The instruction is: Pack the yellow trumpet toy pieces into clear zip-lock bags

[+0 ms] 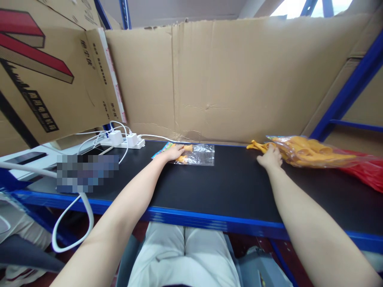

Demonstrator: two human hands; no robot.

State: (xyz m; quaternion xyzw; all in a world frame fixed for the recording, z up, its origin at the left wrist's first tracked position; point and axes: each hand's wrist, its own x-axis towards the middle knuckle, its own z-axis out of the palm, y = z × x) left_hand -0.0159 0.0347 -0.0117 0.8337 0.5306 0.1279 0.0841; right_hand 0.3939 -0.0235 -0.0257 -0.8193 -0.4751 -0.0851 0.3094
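My left hand lies over a small clear plastic bag on the black shelf top, fingers closed on its left part. Inside that bag are orange pieces, and a colourful printed strip shows at its left end. Over to the right, my right hand reaches to the mouth of a larger clear bag full of orange balloon-like pieces. Its thumb stands apart from the fingers. An orange piece sticks out of the bag beside the fingers, whose tips are partly hidden.
A red plastic bag lies at the far right. On the left are a white power strip with chargers and a looping white cable. Cardboard walls the back; the blue shelf edge runs across the front.
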